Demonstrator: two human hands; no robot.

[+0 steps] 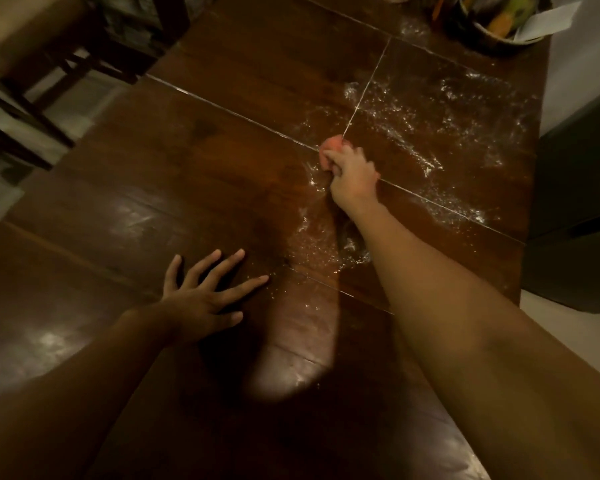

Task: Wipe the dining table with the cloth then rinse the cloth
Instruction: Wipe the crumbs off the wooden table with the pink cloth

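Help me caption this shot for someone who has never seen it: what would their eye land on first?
First, the right hand gripping a bunched pink cloth near the middle of the dark wooden table, where two seams cross. Next, the glistening wet streaks spread over the far right part of the table. Then the left hand, laid flat with fingers spread on the near side.

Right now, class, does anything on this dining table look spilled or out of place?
White streaks and specks are smeared across the far right of the dark wooden dining table, trailing towards its middle, odd against the glossy wood elsewhere. The right hand grips a bunched pink cloth at the smear's edge.
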